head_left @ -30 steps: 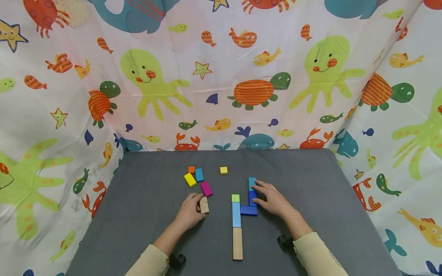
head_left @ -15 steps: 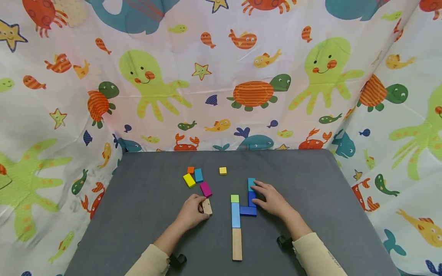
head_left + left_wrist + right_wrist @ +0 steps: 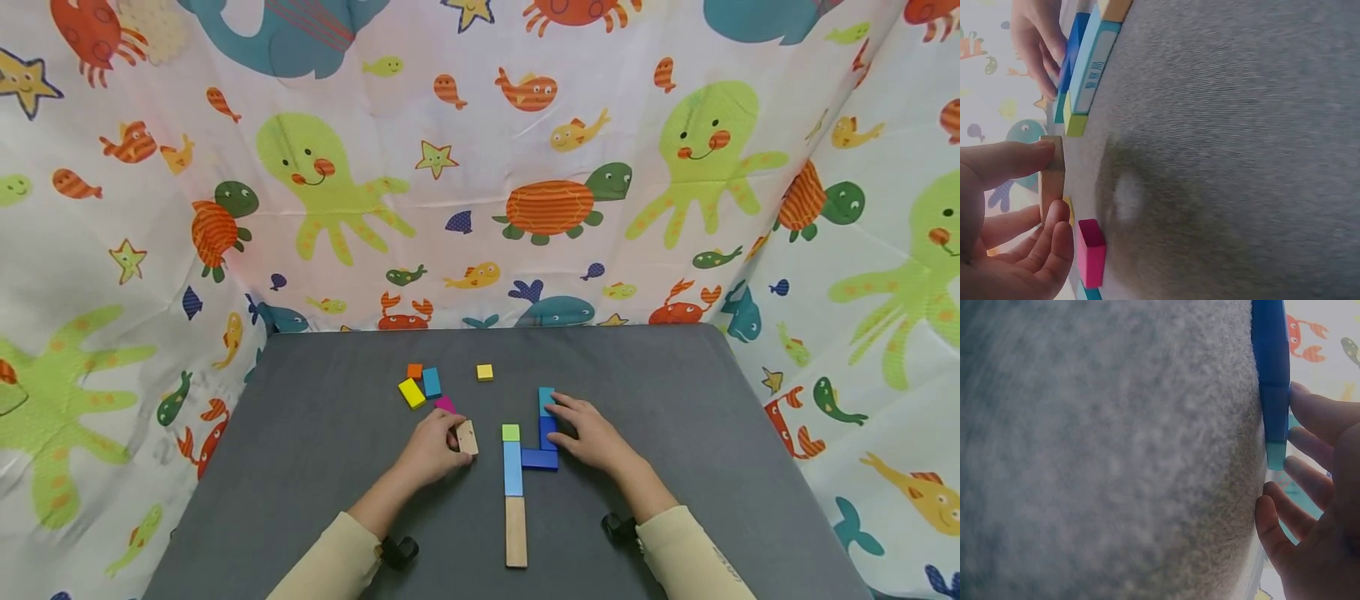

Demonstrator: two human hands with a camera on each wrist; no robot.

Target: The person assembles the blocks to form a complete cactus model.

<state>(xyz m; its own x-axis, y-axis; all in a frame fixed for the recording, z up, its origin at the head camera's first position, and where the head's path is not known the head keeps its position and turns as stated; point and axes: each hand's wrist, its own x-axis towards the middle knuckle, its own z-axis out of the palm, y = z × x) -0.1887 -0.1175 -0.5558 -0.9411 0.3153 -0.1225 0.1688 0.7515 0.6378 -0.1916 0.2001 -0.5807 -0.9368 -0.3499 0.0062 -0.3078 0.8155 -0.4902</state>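
Observation:
My left hand (image 3: 429,450) pinches a small plain wooden block (image 3: 468,438) between thumb and fingers. In the left wrist view the wooden block (image 3: 1052,178) appears held off the cloth. To its right lies a straight row: a light green block (image 3: 511,432), a light blue block (image 3: 513,468) and a long wooden block (image 3: 515,533). A dark blue block (image 3: 539,459) juts sideways from that row. Another dark blue block (image 3: 547,433) and a teal block (image 3: 546,402) extend away from it. My right hand (image 3: 596,437) rests its fingertips against these two, fingers loosely spread.
Beyond my left hand lie a magenta block (image 3: 445,403), partly hidden, a yellow block (image 3: 412,393), a blue block (image 3: 431,382) and an orange block (image 3: 415,372). A yellow cube (image 3: 485,372) sits apart. The grey table (image 3: 637,358) meets a patterned curtain (image 3: 465,275) behind.
My left hand has moved right and slightly away from me with the wooden block, closer to the light green block, and now covers part of the magenta block. The right hand stays put.

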